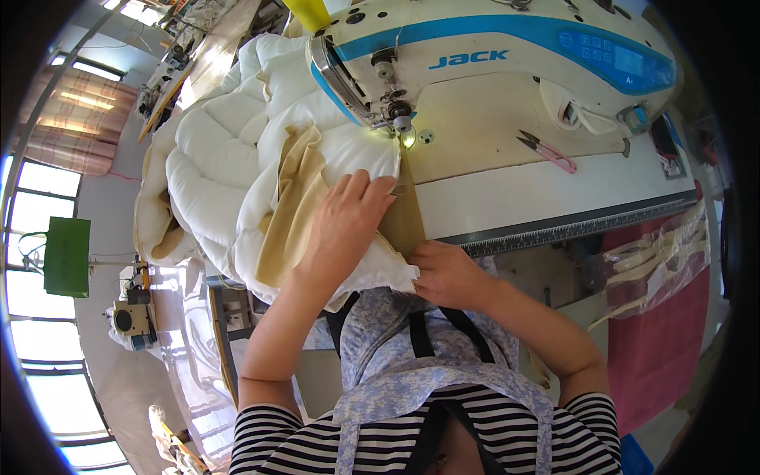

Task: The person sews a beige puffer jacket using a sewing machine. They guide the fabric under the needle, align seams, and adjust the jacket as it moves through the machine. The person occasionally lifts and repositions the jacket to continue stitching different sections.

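At 10 o'clock, edge running under the machine (491,36): white quilt (214,146), probably light, soft, springy; we'd grip its flat edges | our left hand (348,218) pinches the quilt's edge, our right hand (447,275) the tan cloth (406,218) at 4 | pale table (507,194), snips (548,150) at 2, windows (43,297) at 9

A sewing workshop, this one, and here's the proof: a big white-and-blue sewing machine (491,47) commanding the desk (507,202), a ruler strip (570,227) right along the front edge, pink-handled snips (550,152) lying ready, puffy white padding (210,146) piled alongside, and, off left, a boxy beige machine (131,321)!
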Demonstrator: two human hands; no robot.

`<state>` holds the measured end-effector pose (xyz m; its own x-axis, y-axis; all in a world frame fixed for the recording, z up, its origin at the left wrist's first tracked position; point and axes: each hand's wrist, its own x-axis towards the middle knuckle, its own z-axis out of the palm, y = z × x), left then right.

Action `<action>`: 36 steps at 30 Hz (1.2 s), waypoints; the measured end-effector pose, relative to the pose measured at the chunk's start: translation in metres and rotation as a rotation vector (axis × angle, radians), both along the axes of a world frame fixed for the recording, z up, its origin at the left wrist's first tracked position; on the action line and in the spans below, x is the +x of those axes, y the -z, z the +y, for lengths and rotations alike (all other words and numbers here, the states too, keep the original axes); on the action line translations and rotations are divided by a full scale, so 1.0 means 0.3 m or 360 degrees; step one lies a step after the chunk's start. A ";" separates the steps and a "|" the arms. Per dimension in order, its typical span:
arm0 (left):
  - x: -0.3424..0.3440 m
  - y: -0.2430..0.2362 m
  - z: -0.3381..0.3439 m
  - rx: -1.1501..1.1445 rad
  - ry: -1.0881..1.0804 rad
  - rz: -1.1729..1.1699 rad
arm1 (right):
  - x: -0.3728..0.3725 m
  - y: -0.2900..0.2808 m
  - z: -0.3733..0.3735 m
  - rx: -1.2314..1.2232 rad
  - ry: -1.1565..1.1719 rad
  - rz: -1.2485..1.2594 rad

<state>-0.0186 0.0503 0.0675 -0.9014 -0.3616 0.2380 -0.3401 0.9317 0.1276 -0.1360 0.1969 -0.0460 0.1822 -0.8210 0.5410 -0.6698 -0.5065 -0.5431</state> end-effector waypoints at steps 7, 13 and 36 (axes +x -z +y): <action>-0.034 0.126 -0.047 -0.0140 0.0468 -0.0044 | -0.003 -0.036 0.012 -0.0010 -0.0036 -0.0054; -0.013 0.139 -0.083 0.0056 0.0338 -0.0191 | -0.008 -0.040 0.006 0.0047 -0.0037 -0.0188; -0.077 0.138 -0.282 0.0559 0.0298 -0.0139 | -0.040 -0.105 -0.126 0.0563 0.0212 -0.0496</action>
<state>-0.0418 -0.0342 0.0260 -0.9708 -0.2347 0.0487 -0.1922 0.8836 0.4270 -0.1480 0.1591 -0.0146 -0.0629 -0.9695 0.2369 -0.4945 -0.1759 -0.8512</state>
